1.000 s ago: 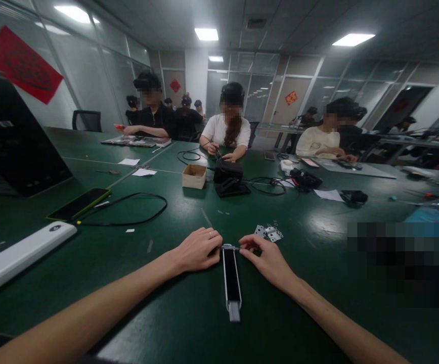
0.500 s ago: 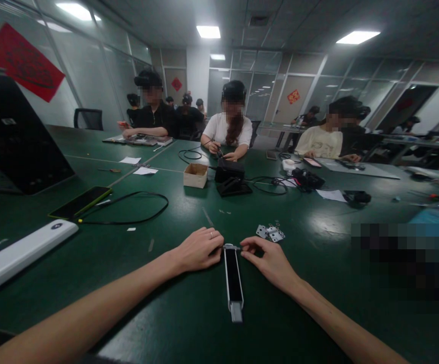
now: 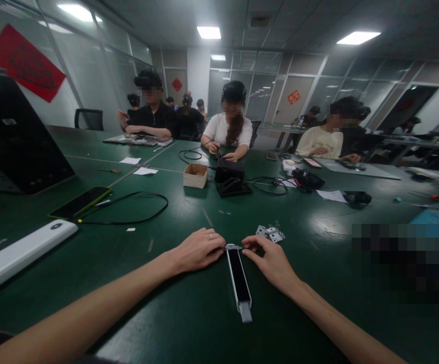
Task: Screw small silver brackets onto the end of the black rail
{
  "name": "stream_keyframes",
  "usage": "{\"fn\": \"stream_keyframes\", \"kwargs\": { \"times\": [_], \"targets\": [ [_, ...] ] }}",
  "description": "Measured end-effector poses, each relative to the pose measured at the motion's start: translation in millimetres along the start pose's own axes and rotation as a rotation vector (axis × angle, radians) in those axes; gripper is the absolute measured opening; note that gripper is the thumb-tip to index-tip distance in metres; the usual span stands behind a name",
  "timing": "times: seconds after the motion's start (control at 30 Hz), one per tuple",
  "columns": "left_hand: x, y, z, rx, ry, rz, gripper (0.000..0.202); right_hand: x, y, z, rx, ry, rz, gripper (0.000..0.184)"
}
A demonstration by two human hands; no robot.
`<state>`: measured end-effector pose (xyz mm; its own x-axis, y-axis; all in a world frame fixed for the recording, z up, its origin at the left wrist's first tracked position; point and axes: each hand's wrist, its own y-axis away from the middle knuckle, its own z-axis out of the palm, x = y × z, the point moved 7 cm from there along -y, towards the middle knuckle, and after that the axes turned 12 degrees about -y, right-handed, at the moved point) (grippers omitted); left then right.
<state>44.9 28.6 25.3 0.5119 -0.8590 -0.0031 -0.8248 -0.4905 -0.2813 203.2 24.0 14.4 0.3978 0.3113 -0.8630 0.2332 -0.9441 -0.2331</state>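
A long narrow black bar with a silver frame (image 3: 238, 277) lies on the green table (image 3: 166, 313), its far end between my two hands. My left hand (image 3: 199, 248), a ring on one finger, pinches that far end from the left with its fingers closed. My right hand (image 3: 268, 258) pinches the same end from the right, thumb and forefinger together. The bar's near end, a small grey metal tab (image 3: 246, 311), points toward me and a little to the right. A small pile of silver metal hinges (image 3: 269, 232) lies just beyond my right hand.
A white oblong device (image 3: 18, 255), a phone (image 3: 79, 202) and a looped black cable (image 3: 136, 215) lie to the left. A small cardboard box (image 3: 195, 175) and a black device (image 3: 230, 179) sit further back. Several other people work across the table.
The bar's near end has swung a little to the right, so it now lies slanted. Both hands keep their pinch on its far end.
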Motion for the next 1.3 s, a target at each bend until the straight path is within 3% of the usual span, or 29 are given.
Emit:
{"fn": "stream_keyframes", "kwargs": {
  "times": [0.33, 0.57, 0.9, 0.97, 1.07, 1.17, 1.3],
  "targets": [
    [0, -1, -0.4, -0.025, 0.050, 0.018, 0.013, -2, -1, 0, -0.079, -0.012, 0.000, 0.014],
    [8, -4, -3.5, -0.086, 0.022, 0.059, 0.014, -9, 2, 8, -0.213, -0.014, -0.049, 0.015],
    [5, -1, -2.6, -0.020, -0.013, 0.045, 0.014, -14, 5, 5, -0.279, 0.132, -0.156, 0.022],
    [4, -1, -3.0, -0.008, -0.015, 0.038, 0.015, -15, 3, -7, -0.255, 0.206, -0.219, 0.025],
    [4, 0, -3.9, 0.002, -0.010, 0.035, 0.016, -5, -5, -43, -0.089, 0.336, -0.264, 0.023],
    [4, 0, -4.7, 0.017, -0.003, 0.025, 0.014, 21, -13, -87, 0.105, 0.469, -0.167, 0.024],
    [4, 1, -5.9, 0.031, 0.000, 0.016, 0.015, 57, -17, -114, 0.126, 0.582, -0.041, 0.029]
  ]
}}
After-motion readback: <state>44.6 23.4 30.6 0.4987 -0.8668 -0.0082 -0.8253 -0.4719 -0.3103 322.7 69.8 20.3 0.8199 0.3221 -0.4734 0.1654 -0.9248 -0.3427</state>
